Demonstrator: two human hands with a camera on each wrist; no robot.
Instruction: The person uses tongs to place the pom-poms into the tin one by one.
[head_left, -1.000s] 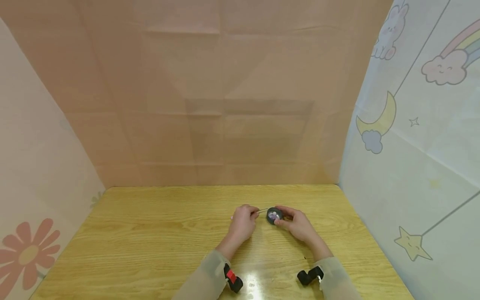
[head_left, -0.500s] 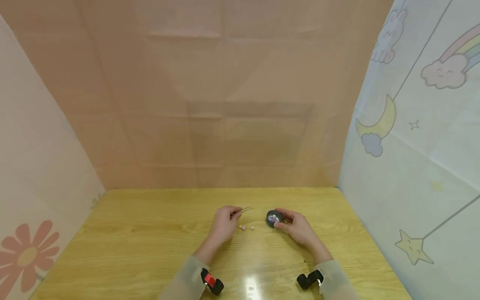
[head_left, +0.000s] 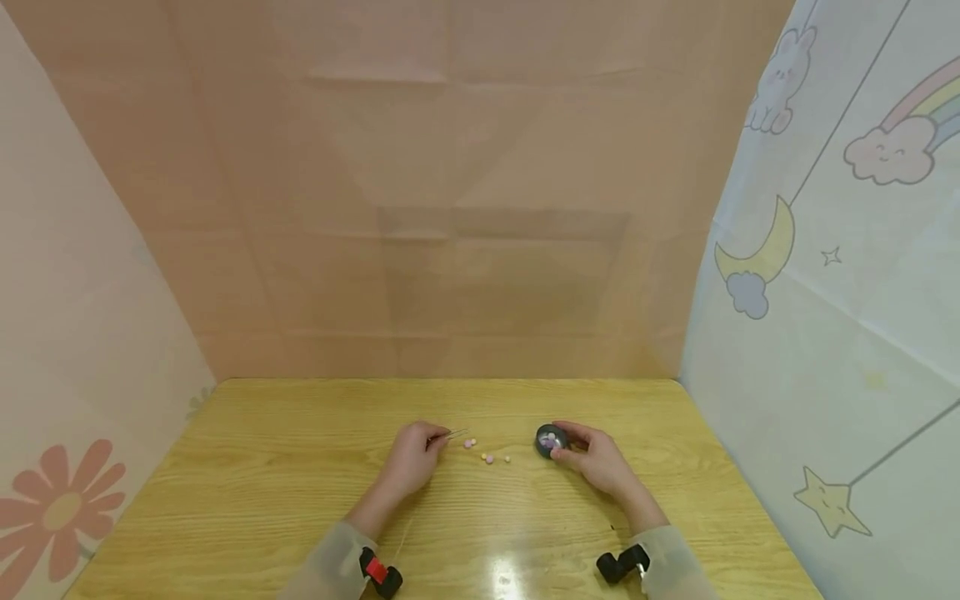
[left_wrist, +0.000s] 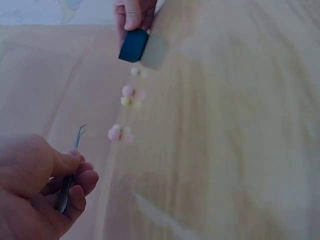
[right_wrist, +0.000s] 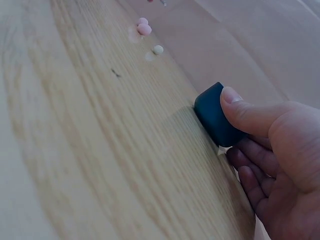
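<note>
My left hand (head_left: pixel 409 460) pinches metal tweezers (head_left: pixel 457 433) with bent tips. The tips stand apart with nothing between them in the left wrist view. Just right of them, small pink and pale yellow balls (head_left: pixel 489 459) lie spread on the table in a loose row. My right hand (head_left: pixel 600 461) grips a small dark round bowl (head_left: pixel 541 444) by its right side, thumb and fingers on its wall. Pinkish and purplish balls (head_left: pixel 551 439) show inside it in the head view. From the right wrist, only the bowl's dark outer side (right_wrist: pixel 212 117) shows.
The wooden table (head_left: pixel 300 483) runs back to a tan cloth wall (head_left: pixel 487 292). Printed cloth walls stand at left and right (head_left: pixel 840 350). A tiny dark speck (head_left: pixel 612 527) marks the wood near my right wrist.
My left hand has moved left with the tweezers, away from the bowl, and the loose balls have come into view. The right hand and bowl have stayed nearly where they were.
</note>
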